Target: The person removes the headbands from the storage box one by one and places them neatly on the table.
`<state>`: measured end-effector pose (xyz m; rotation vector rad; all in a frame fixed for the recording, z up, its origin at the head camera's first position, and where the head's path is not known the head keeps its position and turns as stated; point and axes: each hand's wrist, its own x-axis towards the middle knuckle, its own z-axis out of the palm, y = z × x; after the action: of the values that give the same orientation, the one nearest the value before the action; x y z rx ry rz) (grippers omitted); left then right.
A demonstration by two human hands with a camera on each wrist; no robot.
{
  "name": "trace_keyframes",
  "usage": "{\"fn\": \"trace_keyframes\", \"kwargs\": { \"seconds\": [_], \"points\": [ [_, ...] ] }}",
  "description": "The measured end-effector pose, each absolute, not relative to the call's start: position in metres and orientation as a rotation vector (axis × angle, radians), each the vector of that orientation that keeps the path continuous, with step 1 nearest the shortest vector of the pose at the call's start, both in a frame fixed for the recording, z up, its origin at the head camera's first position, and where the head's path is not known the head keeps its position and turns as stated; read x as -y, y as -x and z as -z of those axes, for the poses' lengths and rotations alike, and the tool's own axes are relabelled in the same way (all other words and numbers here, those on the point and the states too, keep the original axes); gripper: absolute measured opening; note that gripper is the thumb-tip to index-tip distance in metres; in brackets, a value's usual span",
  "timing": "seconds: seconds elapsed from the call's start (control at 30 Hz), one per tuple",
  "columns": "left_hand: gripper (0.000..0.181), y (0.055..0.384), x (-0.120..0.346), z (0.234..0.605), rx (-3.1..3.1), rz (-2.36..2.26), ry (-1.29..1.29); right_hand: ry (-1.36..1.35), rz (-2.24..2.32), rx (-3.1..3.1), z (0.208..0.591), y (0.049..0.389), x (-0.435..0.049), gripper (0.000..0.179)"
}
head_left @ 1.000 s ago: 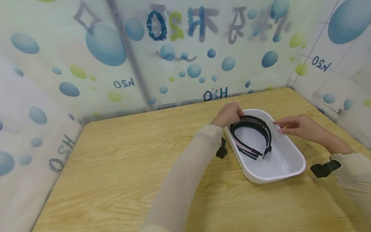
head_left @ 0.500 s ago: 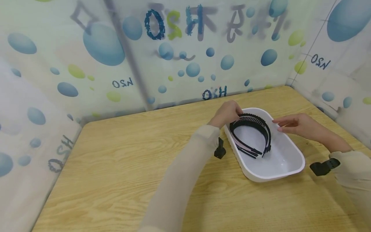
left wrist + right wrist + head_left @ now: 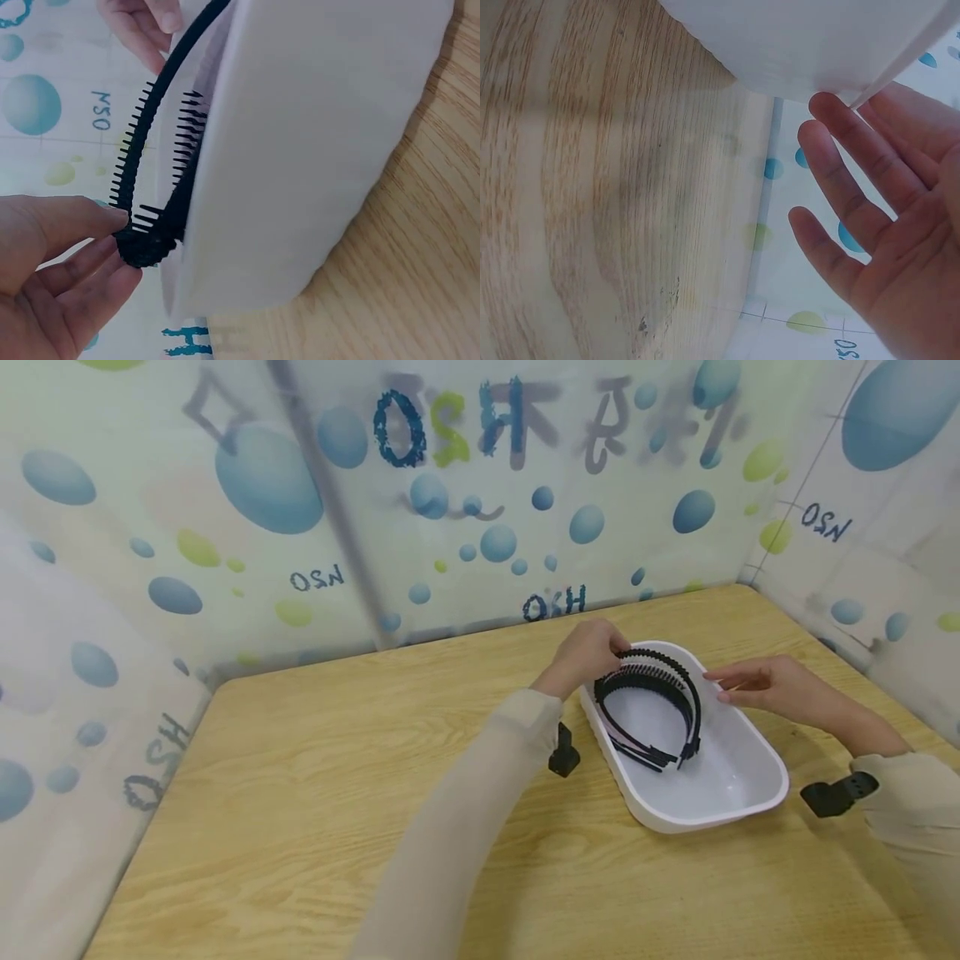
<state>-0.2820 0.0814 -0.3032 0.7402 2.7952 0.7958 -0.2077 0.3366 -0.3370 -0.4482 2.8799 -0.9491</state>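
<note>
My left hand (image 3: 587, 655) is at the far left rim of a white plastic basin (image 3: 742, 777). Between thumb and fingertips it pinches a black toothed headband (image 3: 135, 142), whose arch rises over the rim in the left wrist view. Beneath it, more black headbands (image 3: 651, 681) lie stacked in the basin, with a pale pink band partly hidden among them. On the opposite side, my right hand (image 3: 783, 690) holds the basin's rim between thumb and fingertips, its other fingers spread along the outside in the right wrist view.
The basin stands on a wood-grain table (image 3: 337, 793), toward its right side. A white curtain (image 3: 450, 543) printed with blue and green dots closes off the back and sides. Black wrist cameras (image 3: 838, 795) are strapped to both wrists.
The top headband's arch has lifted slightly away from the ones below, in my left fingers. My right hand stays at the rim, and the basin stays in place.
</note>
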Motion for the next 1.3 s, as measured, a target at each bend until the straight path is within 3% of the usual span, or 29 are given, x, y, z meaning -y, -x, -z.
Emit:
{"fn": "trace_keyframes", "kwargs": {
  "seconds": [0.63, 1.3],
  "points": [
    [0.030, 0.273, -0.066, 0.271, -2.809, -0.849, -0.838, 0.462, 0.997, -2.873, 0.338, 0.207, -0.337, 0.037],
    [0.031, 0.275, -0.012, 0.232, -2.889, -0.848, -0.853, 0.417, 0.985, -2.864, 0.338, 0.207, -0.335, 0.038]
  ]
}}
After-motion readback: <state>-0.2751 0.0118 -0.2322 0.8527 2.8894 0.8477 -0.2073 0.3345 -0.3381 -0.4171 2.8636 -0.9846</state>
